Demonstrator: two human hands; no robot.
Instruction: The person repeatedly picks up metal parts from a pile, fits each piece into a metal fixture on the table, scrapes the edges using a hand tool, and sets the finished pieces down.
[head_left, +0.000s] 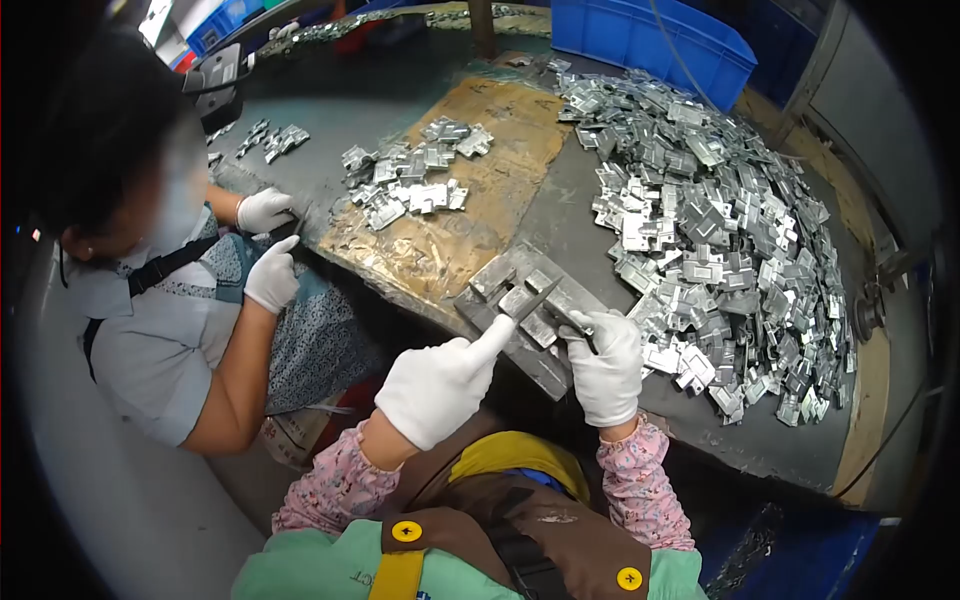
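Note:
Both my hands wear white gloves and are at a metal block fixture (545, 372) on the table's front edge. My left hand (437, 388) is closed, its index finger reaching to a small metal part (516, 299) in the fixture; whether it grips anything is hidden. My right hand (606, 368) is closed around a dark, thin tool (585, 332) at the fixture's right side. The tool's far end is hard to make out. A small pile of metal parts (425, 197) lies on brown cardboard (470, 235) beyond the fixture.
A large heap of metal parts (715, 235) covers the table's right side, with a blue bin (655, 45) behind it. At the left sits a co-worker (190, 330) in white gloves, hands near the table edge. More parts (285, 143) lie farther back.

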